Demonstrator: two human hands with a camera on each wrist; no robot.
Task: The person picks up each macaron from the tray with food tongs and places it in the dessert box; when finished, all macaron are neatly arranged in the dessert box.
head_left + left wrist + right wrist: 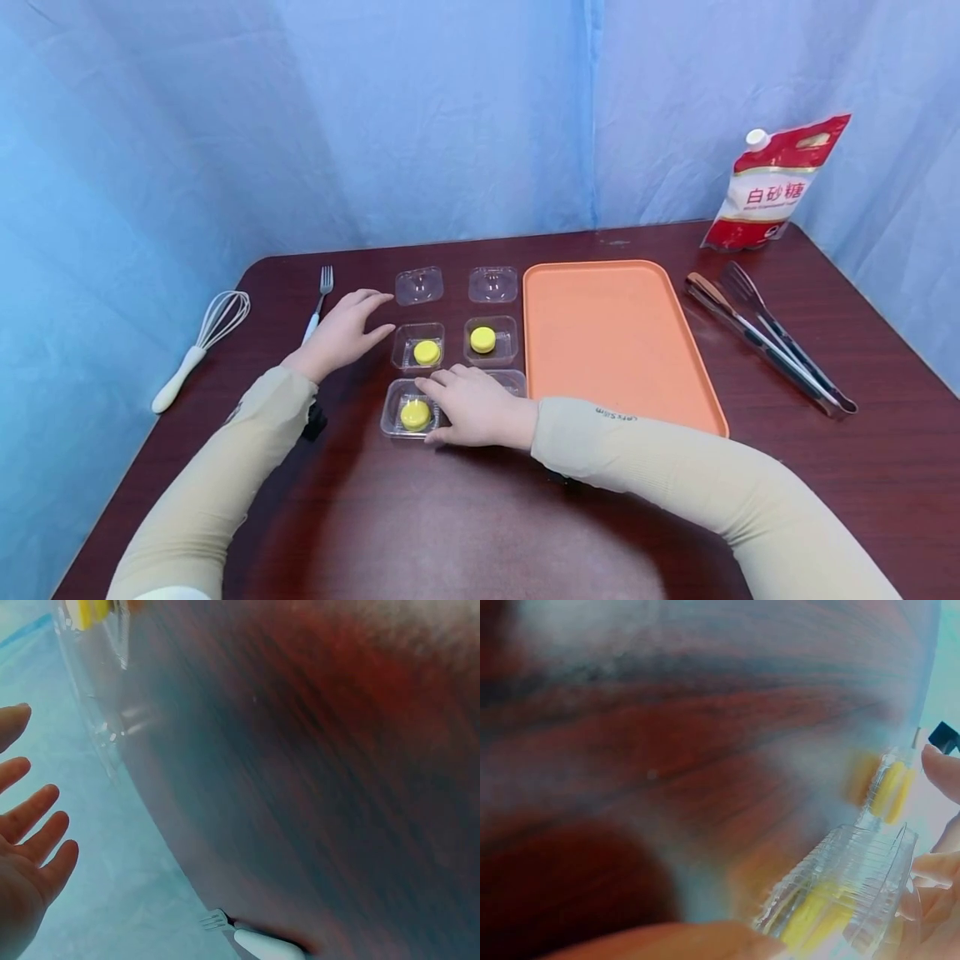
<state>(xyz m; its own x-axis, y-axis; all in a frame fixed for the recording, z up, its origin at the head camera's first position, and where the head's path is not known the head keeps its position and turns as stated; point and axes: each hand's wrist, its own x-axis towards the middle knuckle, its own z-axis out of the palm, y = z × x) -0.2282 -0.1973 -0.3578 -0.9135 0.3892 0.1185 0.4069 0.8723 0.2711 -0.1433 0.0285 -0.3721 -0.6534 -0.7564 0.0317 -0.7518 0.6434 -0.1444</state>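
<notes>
My right hand grips the nearest clear plastic box, thumb on its near side and fingers on its far side. Inside that box lies a yellow macaron; the right wrist view shows its layers through the wall. My left hand is held left of the boxes, fingers apart and holding nothing. Close to its fingertips stands a second clear box with a yellow macaron. Right of that, a third clear box holds another macaron. Behind my right hand, a clear plastic piece is partly hidden.
Two clear plastic lids lie behind the boxes. An orange tray stands to their right, then tongs and a red and white pouch. At left lie a fork and a whisk.
</notes>
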